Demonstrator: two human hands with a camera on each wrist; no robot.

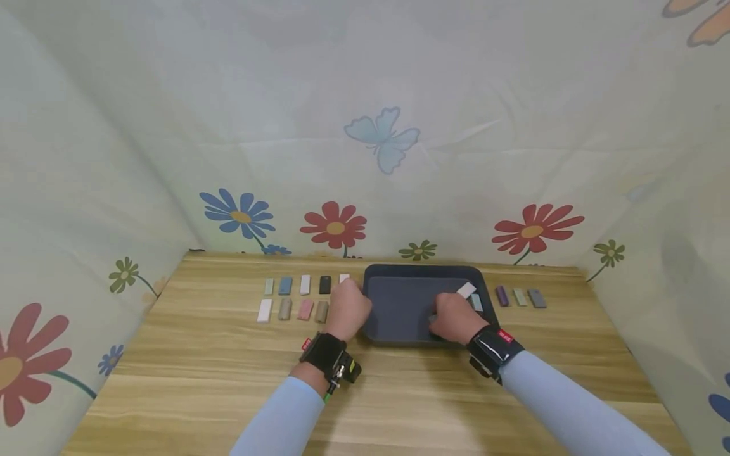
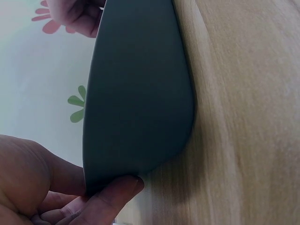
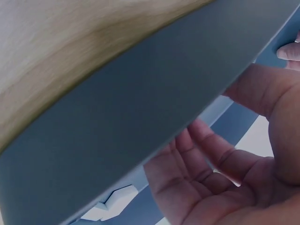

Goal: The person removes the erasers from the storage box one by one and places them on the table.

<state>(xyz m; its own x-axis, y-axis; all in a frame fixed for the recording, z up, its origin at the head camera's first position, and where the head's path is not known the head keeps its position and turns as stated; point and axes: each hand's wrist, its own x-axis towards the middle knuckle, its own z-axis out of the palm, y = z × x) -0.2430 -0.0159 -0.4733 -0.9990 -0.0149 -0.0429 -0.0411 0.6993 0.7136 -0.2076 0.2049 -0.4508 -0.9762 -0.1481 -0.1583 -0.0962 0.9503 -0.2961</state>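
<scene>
A dark rectangular tray [image 1: 399, 304] stands on the wooden table. My left hand [image 1: 346, 310] grips its left side; in the left wrist view the fingers [image 2: 112, 199] pinch the tray's wall at a corner. My right hand [image 1: 455, 318] reaches down inside the tray at its right front, with a small grey block [image 1: 432, 318] showing at the fingertips. In the right wrist view the tray's wall [image 3: 117, 112] hides those fingertips. Beside this hand, a white block [image 1: 466, 290] and a pale blue block [image 1: 476, 302] lie in the tray's right end.
Two rows of small blocks lie left of the tray, among them a black one [image 1: 325, 285], a pink one [image 1: 305, 310] and a blue one [image 1: 285, 285]. On the right are a purple block [image 1: 502, 296], a pale green one [image 1: 519, 297] and a grey one [image 1: 537, 298]. A flowered curtain [image 1: 456, 190] encloses the table.
</scene>
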